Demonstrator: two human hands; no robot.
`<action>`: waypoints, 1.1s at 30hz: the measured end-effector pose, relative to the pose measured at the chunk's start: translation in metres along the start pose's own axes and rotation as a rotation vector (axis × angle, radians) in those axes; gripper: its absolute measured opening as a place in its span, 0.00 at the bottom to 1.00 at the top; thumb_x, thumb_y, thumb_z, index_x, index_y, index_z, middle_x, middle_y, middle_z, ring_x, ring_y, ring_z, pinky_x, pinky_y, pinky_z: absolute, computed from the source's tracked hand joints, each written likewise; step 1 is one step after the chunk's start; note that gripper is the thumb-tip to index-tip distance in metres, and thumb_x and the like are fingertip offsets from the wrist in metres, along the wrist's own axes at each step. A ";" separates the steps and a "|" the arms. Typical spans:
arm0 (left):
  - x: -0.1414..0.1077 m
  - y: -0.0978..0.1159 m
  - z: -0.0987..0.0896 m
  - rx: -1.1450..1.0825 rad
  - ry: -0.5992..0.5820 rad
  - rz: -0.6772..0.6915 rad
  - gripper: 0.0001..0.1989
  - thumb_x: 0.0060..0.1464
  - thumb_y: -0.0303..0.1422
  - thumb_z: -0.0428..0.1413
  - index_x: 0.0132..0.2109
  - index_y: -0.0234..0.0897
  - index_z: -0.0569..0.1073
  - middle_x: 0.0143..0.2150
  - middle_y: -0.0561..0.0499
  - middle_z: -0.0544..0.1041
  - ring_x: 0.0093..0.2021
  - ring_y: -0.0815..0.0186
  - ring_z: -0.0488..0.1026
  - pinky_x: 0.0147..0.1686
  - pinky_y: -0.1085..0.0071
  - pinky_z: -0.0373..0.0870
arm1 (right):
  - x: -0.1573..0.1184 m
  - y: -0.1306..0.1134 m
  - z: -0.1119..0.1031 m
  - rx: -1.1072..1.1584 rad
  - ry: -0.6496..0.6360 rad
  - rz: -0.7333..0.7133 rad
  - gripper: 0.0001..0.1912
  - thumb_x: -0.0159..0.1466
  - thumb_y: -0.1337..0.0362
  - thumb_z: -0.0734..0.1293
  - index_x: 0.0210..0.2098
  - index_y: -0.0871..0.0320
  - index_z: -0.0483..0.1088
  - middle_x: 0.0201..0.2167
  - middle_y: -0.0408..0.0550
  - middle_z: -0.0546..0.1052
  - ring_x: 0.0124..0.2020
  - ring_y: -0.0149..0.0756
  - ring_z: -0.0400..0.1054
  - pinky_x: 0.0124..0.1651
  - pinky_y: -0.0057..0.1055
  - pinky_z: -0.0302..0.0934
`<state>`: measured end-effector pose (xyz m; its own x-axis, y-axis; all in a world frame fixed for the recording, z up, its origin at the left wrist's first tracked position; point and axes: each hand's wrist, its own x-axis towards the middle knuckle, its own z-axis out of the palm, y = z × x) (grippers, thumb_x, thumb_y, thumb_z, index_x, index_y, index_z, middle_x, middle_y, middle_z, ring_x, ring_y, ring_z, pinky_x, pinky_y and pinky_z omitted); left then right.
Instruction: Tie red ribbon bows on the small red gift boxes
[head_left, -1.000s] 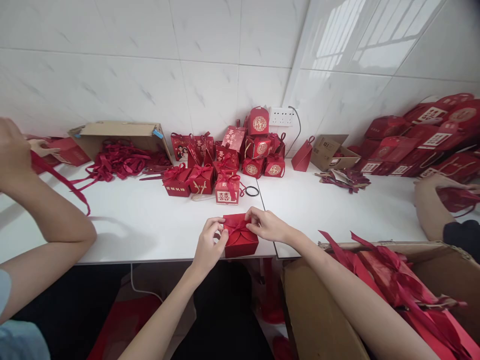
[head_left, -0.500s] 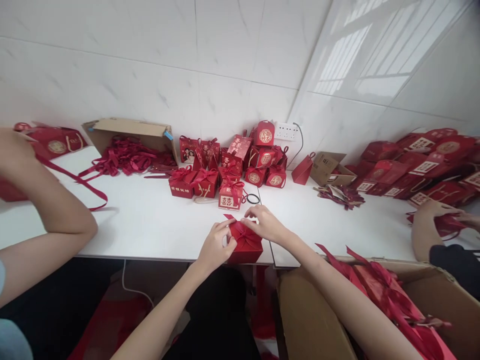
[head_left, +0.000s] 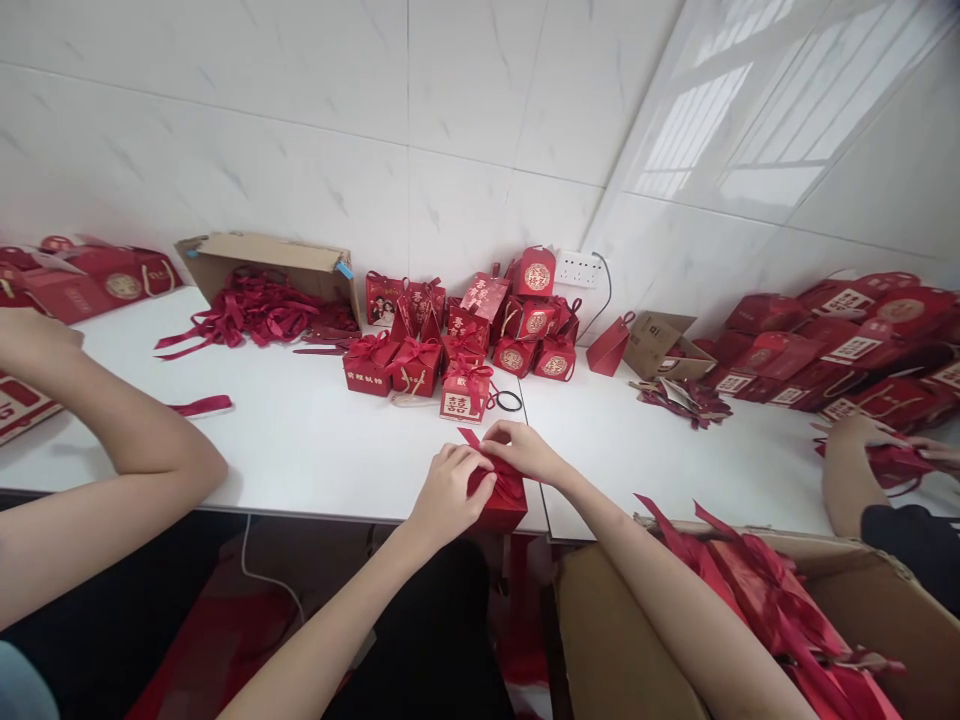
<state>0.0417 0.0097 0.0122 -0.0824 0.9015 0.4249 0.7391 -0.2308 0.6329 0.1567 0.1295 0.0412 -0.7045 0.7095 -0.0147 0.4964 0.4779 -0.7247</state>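
At lower center, right hand (head_left: 525, 452) pinched satin ribbon (head_left: 468, 437) atop red gift box (head_left: 501, 519) on white table (head_left: 315, 455); left hand (head_left: 452, 498) curled over ribbon, hold unclear. Box seemed light, stiff, crushable; best gripped by lower sides. Beyond: bow-tied boxes (head_left: 415, 376).

Wall (head_left: 315, 190): white tiles, grey-veined, across upper frame. Barred-window reflection (head_left: 694, 130) bright on glossy tiles, upper right. Socket strip (head_left: 581, 269) against wall, right of centre. White tabletop (head_left: 337, 440) mid-frame; seam (head_left: 545, 510) right of centre.
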 end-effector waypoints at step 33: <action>0.009 -0.001 0.000 0.120 -0.147 0.032 0.17 0.55 0.27 0.46 0.51 0.39 0.68 0.39 0.47 0.70 0.41 0.61 0.62 0.44 0.60 0.65 | -0.029 -0.021 -0.045 -0.389 -0.489 0.145 0.24 0.52 0.44 0.64 0.14 0.58 0.60 0.13 0.42 0.63 0.16 0.28 0.54 0.20 0.27 0.48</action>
<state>0.0400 0.0180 0.0150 0.0342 0.9402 0.3390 0.8151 -0.2226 0.5349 0.1896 0.1218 0.0882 -0.7207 0.5066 -0.4733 0.6871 0.6128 -0.3904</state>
